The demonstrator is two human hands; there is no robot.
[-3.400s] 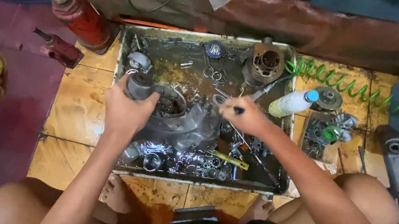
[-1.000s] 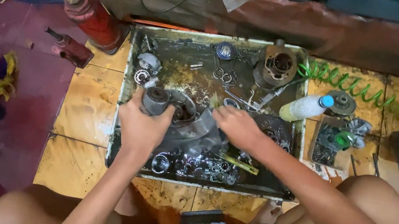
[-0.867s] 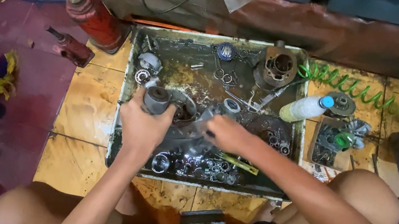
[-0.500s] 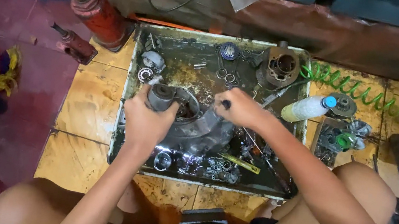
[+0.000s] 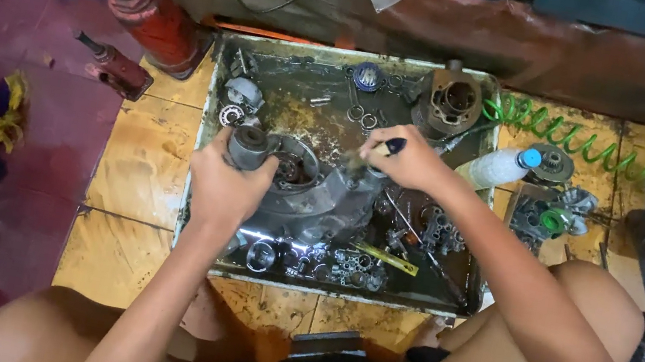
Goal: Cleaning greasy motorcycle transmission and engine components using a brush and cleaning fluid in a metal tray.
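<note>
Grey cast-metal engine casing (image 5: 311,197), oily and round-mouthed, lies in the middle of the shallow, grimy rectangular metal tray (image 5: 198,212) on the tiled floor (image 5: 139,166). The left hand (image 5: 226,184) is closed around the casing's grey cylindrical end at its left side, as it was half a second ago. The right hand (image 5: 408,159) is clenched on a small dark-handled brush (image 5: 376,151), whose tip touches the casing's upper right edge; compared with half a second ago the hand sits slightly farther right and higher, and a second ago it lay lower, over the casing's right flank. Loose bearings, rings and small silver parts (image 5: 325,265) crowd the tray's near edge, with a yellow-handled tool (image 5: 384,258) among them. A brownish finned cylinder block (image 5: 453,102) stands in the tray's far right corner, just beyond the right hand. Outside the tray, a white plastic bottle with a blue cap (image 5: 502,164) lies to the right, a coiled green hose (image 5: 560,135) runs behind it, and a red hydraulic bottle jack (image 5: 149,13) stands at the far left. The right forearm crosses the tray's right half, hiding parts beneath it.
</note>
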